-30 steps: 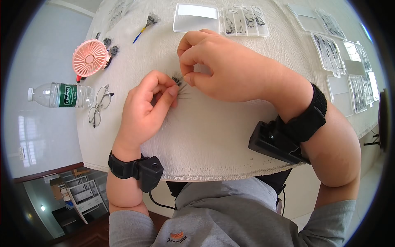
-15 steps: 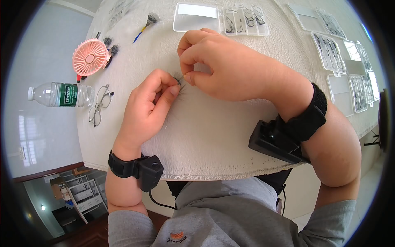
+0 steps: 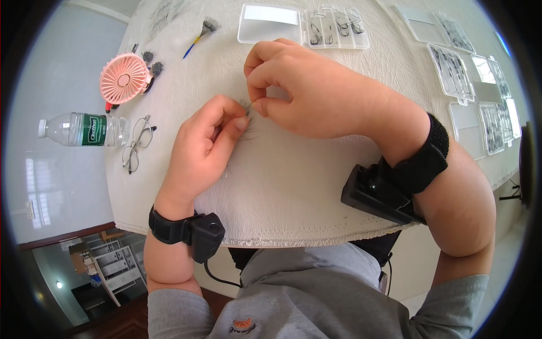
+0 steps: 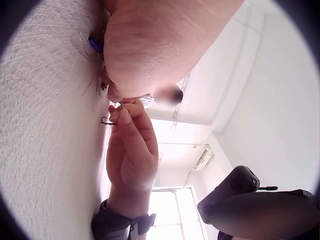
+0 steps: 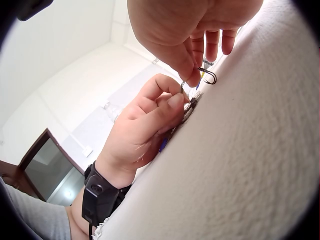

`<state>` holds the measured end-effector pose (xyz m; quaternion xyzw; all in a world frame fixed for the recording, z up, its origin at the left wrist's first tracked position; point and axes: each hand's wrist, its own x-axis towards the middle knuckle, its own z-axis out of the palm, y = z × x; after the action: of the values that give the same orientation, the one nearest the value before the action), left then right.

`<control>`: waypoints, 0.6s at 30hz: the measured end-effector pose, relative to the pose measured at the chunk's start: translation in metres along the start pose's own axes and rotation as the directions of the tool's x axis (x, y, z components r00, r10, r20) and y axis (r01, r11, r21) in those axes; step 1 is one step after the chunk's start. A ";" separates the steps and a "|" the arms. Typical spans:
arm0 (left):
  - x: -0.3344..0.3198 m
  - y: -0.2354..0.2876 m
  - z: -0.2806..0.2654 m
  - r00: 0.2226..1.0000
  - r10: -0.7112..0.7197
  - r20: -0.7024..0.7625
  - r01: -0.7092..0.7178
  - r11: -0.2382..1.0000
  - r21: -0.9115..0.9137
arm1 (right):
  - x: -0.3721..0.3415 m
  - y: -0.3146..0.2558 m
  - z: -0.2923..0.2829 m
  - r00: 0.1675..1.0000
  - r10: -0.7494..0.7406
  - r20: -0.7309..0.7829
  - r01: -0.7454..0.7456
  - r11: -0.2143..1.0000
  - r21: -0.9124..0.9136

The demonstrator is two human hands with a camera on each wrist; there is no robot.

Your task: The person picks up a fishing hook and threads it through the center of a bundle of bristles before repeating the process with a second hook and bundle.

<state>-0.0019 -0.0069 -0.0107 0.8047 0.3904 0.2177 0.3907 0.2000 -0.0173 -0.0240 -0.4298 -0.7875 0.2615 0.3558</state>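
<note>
Between thumb and index finger, the left hand (image 3: 202, 144) pinches a small bundle of thin dark strands (image 3: 247, 131) just above the cloth. The right hand (image 3: 307, 90) is right beside it, thumb and index finger together. In the right wrist view a dark fish hook (image 5: 212, 76) sticks out from the fingertips of the right hand (image 5: 192, 30), and a thin line runs down to the left hand (image 5: 145, 120). The left wrist view also shows the hook (image 4: 107, 121) at the right hand (image 4: 132, 145). A blue tip (image 5: 163, 145) shows under the left hand.
An open clear box of hooks (image 3: 337, 28) lies beyond the right hand; more boxes (image 3: 451, 73) lie at the right. A strand bundle with a blue and yellow stem (image 3: 197, 40), a pink fan (image 3: 123, 79), a bottle (image 3: 93, 130) and glasses (image 3: 135, 148) are at the left.
The strands at the left fingertips have shifted slightly, and the left hand has moved a little away from the body. The right hand stays almost where it was.
</note>
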 end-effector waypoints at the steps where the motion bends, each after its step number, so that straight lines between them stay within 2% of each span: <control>1: 0.000 -0.001 0.000 1.000 -0.001 0.003 0.001 1.000 -0.002 | 0.000 0.000 0.000 1.000 0.002 0.001 -0.002 1.000 0.002; 7: 0.000 0.000 0.001 1.000 -0.001 -0.015 0.000 1.000 -0.018 | 0.000 0.000 0.000 1.000 0.005 0.001 -0.005 1.000 0.010; 10: 0.000 0.005 -0.003 0.996 -0.085 0.015 0.086 0.996 -0.006 | 0.000 0.000 0.000 1.000 0.021 -0.020 -0.021 1.000 -0.010; 14: -0.002 0.003 -0.003 0.998 -0.068 0.006 0.069 0.996 -0.051 | 0.000 0.000 0.000 0.998 0.059 -0.022 -0.059 0.998 -0.023; 17: -0.002 0.001 -0.003 0.998 -0.068 0.006 0.068 0.995 -0.077 | 0.002 -0.004 -0.004 0.987 0.157 -0.014 -0.156 0.984 0.081; 18: -0.002 0.001 -0.003 0.998 -0.067 0.010 0.068 0.994 -0.090 | 0.002 -0.005 -0.004 0.989 0.143 -0.031 -0.140 0.988 0.069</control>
<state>-0.0047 -0.0075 -0.0086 0.7734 0.4058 0.2190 0.4350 0.2002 -0.0176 -0.0170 -0.4771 -0.7394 0.3045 0.3645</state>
